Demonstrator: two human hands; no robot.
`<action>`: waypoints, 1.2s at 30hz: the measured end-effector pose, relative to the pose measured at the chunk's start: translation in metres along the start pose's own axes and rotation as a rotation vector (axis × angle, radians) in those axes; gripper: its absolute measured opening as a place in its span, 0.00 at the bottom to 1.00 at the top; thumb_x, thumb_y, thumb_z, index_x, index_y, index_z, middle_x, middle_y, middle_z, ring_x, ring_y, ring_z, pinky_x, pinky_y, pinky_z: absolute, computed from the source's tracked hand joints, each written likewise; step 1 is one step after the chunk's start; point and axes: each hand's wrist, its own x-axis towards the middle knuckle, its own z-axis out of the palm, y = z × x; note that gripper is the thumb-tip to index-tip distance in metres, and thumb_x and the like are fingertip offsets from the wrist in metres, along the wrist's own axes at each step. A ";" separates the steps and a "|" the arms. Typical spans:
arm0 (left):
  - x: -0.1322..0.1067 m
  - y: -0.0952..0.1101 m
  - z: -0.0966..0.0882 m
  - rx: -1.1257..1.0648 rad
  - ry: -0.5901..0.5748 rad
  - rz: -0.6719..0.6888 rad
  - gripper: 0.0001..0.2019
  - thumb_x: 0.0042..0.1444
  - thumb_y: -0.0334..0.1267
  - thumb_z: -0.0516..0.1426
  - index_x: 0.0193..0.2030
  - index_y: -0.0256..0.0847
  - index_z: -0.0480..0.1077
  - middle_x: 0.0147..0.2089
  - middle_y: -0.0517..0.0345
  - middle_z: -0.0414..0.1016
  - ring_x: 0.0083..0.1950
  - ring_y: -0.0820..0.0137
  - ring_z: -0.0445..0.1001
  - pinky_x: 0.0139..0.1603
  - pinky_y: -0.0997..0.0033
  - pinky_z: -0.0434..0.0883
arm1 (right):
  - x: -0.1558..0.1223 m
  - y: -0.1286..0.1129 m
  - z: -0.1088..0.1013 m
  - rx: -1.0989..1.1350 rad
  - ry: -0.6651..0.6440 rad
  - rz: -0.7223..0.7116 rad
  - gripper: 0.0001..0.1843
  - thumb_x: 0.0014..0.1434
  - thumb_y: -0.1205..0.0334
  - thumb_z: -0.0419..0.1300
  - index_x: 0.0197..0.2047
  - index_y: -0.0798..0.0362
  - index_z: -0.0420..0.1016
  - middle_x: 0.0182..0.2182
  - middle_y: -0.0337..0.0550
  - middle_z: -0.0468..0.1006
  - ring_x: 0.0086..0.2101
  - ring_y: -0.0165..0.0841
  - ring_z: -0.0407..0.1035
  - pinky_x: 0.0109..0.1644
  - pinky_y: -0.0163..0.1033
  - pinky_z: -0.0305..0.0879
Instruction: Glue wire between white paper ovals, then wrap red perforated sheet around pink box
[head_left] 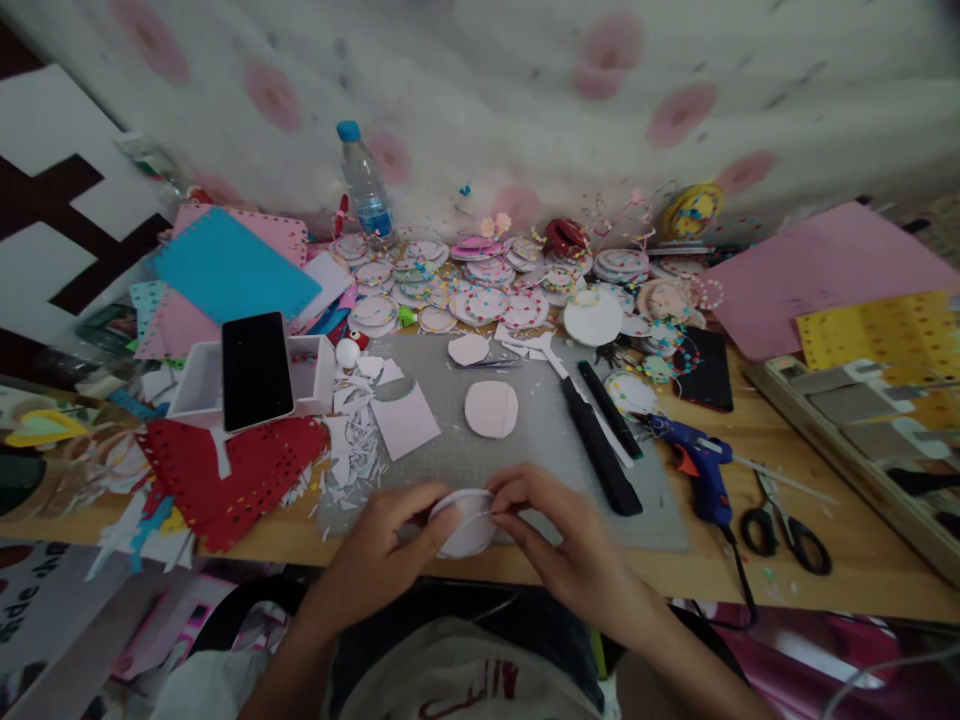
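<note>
My left hand (401,535) grips a round white paper disc (466,540) low over the front edge of the cutting mat, thumb on its face. My right hand (555,530) has its fingertips pinched together at the disc's right edge. A thin pale line crosses the disc toward those fingertips; whether it is a strand or an edge I cannot tell. Just beyond the hands, a loose white round (491,408) lies on the grey cutting mat (420,350), with a smaller white piece (469,349) behind it. A cut white sheet (406,420) rests to the left.
Right of the hands lie a black-handled tool (600,440), a blue glue gun (701,460) and scissors (784,525). White scraps (356,450), red punched sheets (232,480) and a phone (256,370) on a white box are at left. Beaded discs (480,300) and a bottle (366,185) stand behind.
</note>
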 end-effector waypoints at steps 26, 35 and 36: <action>-0.015 -0.007 0.050 -0.562 0.242 0.220 0.27 0.53 0.40 0.61 0.60 0.48 0.62 0.64 0.47 0.60 0.64 0.52 0.60 0.61 0.51 0.62 | -0.006 -0.031 0.002 -0.349 0.146 -0.281 0.09 0.59 0.75 0.53 0.39 0.54 0.70 0.36 0.43 0.74 0.46 0.37 0.64 0.52 0.49 0.59; -0.013 -0.005 0.026 -0.903 -0.099 0.088 0.43 0.43 0.44 0.68 0.64 0.50 0.53 0.60 0.46 0.62 0.54 0.56 0.69 0.48 0.63 0.72 | -0.007 -0.034 -0.008 -0.567 -0.052 -0.408 0.09 0.65 0.69 0.52 0.42 0.52 0.73 0.32 0.37 0.78 0.49 0.36 0.62 0.56 0.48 0.46; -0.014 -0.006 0.024 -0.871 -0.105 0.088 0.43 0.41 0.44 0.68 0.63 0.49 0.55 0.59 0.46 0.62 0.54 0.56 0.68 0.50 0.63 0.71 | -0.007 -0.034 -0.008 -0.572 -0.056 -0.422 0.10 0.66 0.69 0.51 0.42 0.52 0.73 0.31 0.36 0.78 0.49 0.35 0.62 0.57 0.47 0.43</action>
